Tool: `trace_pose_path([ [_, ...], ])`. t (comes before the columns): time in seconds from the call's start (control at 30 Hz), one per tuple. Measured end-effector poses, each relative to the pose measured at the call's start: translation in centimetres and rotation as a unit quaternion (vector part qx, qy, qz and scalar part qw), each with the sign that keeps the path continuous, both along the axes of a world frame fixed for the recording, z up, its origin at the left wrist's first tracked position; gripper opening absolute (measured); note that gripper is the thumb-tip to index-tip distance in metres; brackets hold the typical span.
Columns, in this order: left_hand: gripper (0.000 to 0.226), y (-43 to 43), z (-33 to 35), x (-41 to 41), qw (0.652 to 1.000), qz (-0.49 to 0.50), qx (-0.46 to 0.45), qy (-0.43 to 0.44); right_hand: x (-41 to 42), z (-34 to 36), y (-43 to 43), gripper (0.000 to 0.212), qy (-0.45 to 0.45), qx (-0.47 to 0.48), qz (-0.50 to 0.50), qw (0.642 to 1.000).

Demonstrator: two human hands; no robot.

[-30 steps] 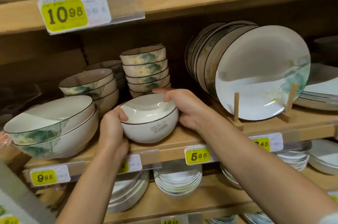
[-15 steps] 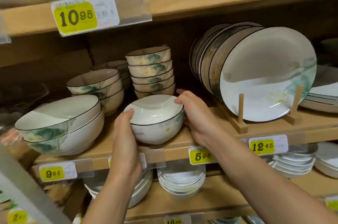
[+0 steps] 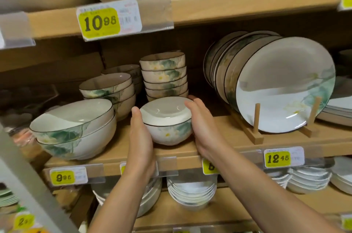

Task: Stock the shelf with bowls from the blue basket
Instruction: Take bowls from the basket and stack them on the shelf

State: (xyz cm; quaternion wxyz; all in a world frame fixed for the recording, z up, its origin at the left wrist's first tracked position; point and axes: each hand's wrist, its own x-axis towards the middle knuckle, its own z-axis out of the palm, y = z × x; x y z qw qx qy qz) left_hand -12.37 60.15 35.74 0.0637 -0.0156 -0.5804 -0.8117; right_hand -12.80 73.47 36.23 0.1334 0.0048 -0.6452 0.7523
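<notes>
Views: one, a wide-angle camera worn on the person's head.
Position: standing directly before a pale wooden shelf (image 3: 282, 138) in a shop, about level with its middle board.
Direction: forward and slightly down. The upper board crosses the top of the frame and a lower board shows at the bottom.
Nearness: close. Both forearms enter from the bottom edge, and the left hand (image 3: 141, 137) and right hand (image 3: 203, 128) hold a small white ceramic bowl with a green leaf print (image 3: 167, 116) at centre.
Frame edges: a yellow paper price label reading 10.95 (image 3: 101, 21) upper left, upright white round plates on a wooden rack (image 3: 282, 88) right, a grey slanted post (image 3: 28, 185) lower left.
Lens: straight boards bow towards the edges.
</notes>
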Motion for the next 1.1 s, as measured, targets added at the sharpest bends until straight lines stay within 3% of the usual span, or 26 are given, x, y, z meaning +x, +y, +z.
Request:
trace_pose_path([
  [0.07,0.066,0.3,1.7,0.3,0.999,-0.018,0.013,0.049,0.2,1.9,-0.3,0.03,0.034,-0.016,-0.04,0.998],
  [0.17,0.065,0.6,6.1,-0.5,0.991,0.03,0.036,0.128,0.1,6.7,-0.2,0.04,0.111,-0.044,-0.073,0.99],
  [0.23,0.045,1.0,9.1,-1.2,0.982,0.049,0.074,0.169,-0.4,9.8,-0.4,0.041,0.145,-0.037,-0.081,0.985],
  [0.33,0.046,1.5,11.3,-1.9,0.972,-0.006,0.128,0.198,-1.5,12.1,-0.7,0.031,0.124,-0.054,-0.102,0.986],
  [0.4,0.042,1.3,11.5,-2.2,0.966,-0.045,0.148,0.206,-1.8,12.5,-0.7,0.036,0.119,-0.075,-0.092,0.986],
  [0.53,0.03,0.3,10.9,-2.4,0.974,-0.045,0.11,0.193,-1.7,12.2,-0.6,0.037,0.118,-0.098,-0.071,0.986],
  [0.7,0.051,-0.7,7.8,-1.3,0.987,-0.014,0.008,0.162,-0.7,8.3,-0.5,0.032,0.055,-0.09,-0.068,0.992],
  [0.9,0.047,-0.6,2.9,-0.9,0.998,-0.025,-0.051,0.02,-0.3,1.1,-1.6,0.027,0.022,-0.045,-0.092,0.995],
  [1.1,0.044,-0.7,1.7,-1.7,0.997,-0.008,-0.063,-0.038,-1.3,-0.4,-1.7,0.018,0.006,-0.018,-0.094,0.995],
])
